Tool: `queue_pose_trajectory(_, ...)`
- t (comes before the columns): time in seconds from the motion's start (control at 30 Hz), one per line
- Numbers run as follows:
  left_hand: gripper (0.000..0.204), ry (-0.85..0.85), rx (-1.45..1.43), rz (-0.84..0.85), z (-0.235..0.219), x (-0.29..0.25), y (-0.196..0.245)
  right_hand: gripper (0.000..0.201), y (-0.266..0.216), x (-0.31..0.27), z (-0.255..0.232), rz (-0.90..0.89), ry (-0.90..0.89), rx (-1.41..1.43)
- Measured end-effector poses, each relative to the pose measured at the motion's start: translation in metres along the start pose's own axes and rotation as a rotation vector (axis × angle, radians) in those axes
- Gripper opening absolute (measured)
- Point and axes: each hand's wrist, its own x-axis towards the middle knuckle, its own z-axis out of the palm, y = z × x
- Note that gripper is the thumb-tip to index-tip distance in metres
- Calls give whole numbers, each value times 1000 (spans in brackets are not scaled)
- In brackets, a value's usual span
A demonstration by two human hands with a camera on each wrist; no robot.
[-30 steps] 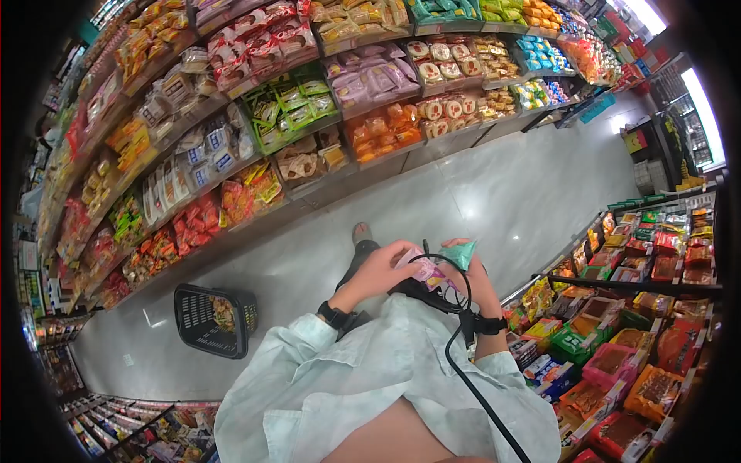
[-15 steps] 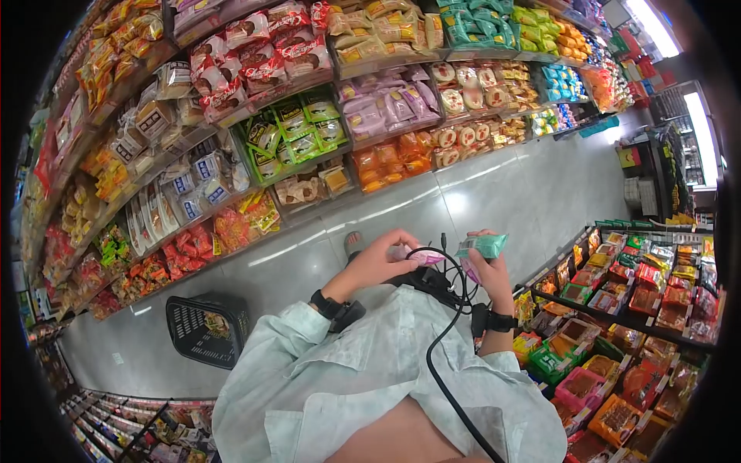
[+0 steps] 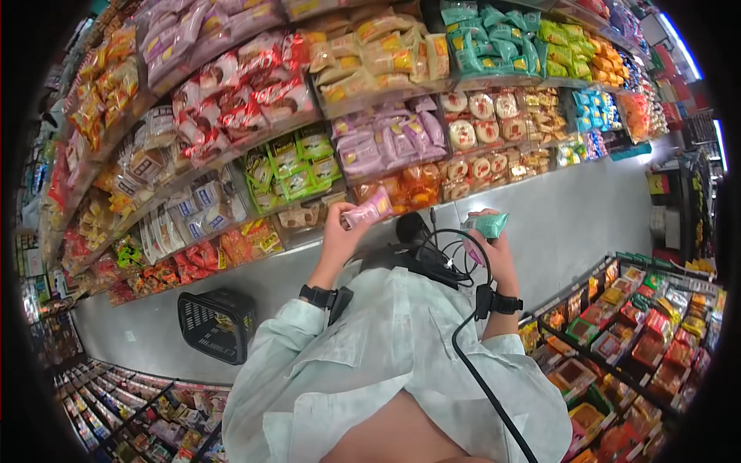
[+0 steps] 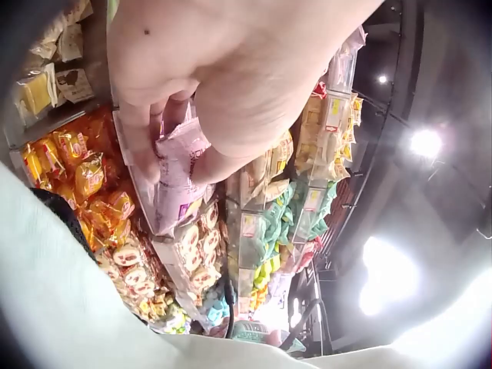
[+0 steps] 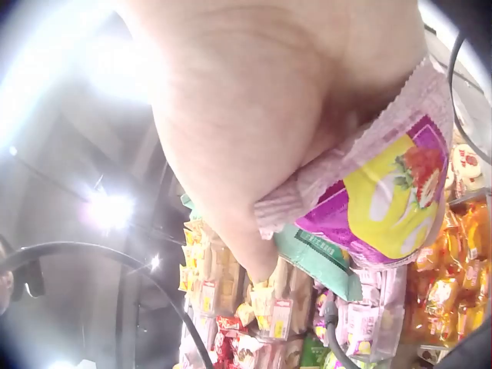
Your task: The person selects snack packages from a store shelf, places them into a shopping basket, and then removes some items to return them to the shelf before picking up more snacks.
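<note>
My left hand (image 3: 337,238) pinches a lilac snack packet (image 3: 368,208) between thumb and fingers, in front of the lower shelves. In the left wrist view the thumb and fingertips press on this packet (image 4: 178,181). My right hand (image 3: 500,255) holds two packets. One is a teal snack packet (image 3: 488,224) that sticks out past the fingers. The other is a pink and purple packet (image 5: 396,196) with a strawberry picture, tucked against the palm in the right wrist view.
Shelves ahead hold lilac packets (image 3: 386,147), green packets (image 3: 289,170), red packets (image 3: 243,96) and teal packets (image 3: 494,42). A black shopping basket (image 3: 216,328) stands on the grey floor (image 3: 139,339) at left. Black cables (image 3: 463,255) loop before the waist. A packaged-food display (image 3: 617,324) is at right.
My left hand has moved left and forward, away from the right hand, carrying the lilac packet toward the shelves. The right hand has shifted slightly right and keeps its packets. The shelves appear closer.
</note>
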Motion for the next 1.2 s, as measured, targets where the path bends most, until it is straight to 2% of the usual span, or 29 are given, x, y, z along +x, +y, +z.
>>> queue_pose_trajectory(0.1, 39, 197, -68, 20, 26, 49, -8, 40, -3, 46, -31, 22, 9, 14)
queue_pose_trajectory(0.13, 37, 270, 17, 92, 36, 67, -6, 39, -6, 61, -39, -4, 5, 3)
queue_pose_trajectory(0.23, 35, 357, 225, 156, 69, 119, 13, 39, -30, 109, -69, -54, -84, -26)
queue_pose_trajectory(0.37, 34, 384, 692, 250, 93, 152, 21, 41, -29, 138, -94, -28, -138, -59)
queue_pose_trajectory(0.4, 33, 343, 726, 233, 94, 156, 22, 41, -31, 139, -99, -8, -141, -56)
queue_pose_trajectory(0.5, 31, 431, 891, 233, 101, 158, 23, 42, -38, 142, -110, 21, -138, -51)
queue_pose_trajectory(0.67, 30, 463, 898, 232, 98, 151, 20, 42, -34, 137, -115, 20, -83, -104)
queue_pose_trajectory(0.8, 30, 471, 827, 268, 97, 134, 13, 40, -23, 130, -103, 23, -91, -22)
queue_pose_trajectory(0.9, 28, 315, 585, 286, 109, 97, 40, 40, -17, 123, -93, 13, -54, -56)
queue_pose_trajectory(0.93, 23, 205, 462, 187, 115, 83, 52, 40, -24, 120, -86, -5, -57, -49)
queue_pose_trajectory(1.03, 20, -44, 21, 31, 138, 44, 63, 41, -41, 108, -64, -92, -81, -65)
queue_pose_trajectory(1.07, 21, -114, -66, 54, 145, 29, 77, 42, -40, 104, -58, -117, -83, -80)
queue_pose_trajectory(1.1, 22, -183, -154, 71, 153, 13, 85, 43, -39, 98, -52, -136, -85, -95)
queue_pose_trajectory(1.13, 31, -291, -201, 19, 156, 4, 82, 46, -42, 91, -48, -137, -126, -147)
queue_pose_trajectory(1.2, 40, -399, -247, -53, 164, -17, 90, 48, -45, 75, -35, -215, -187, -158)
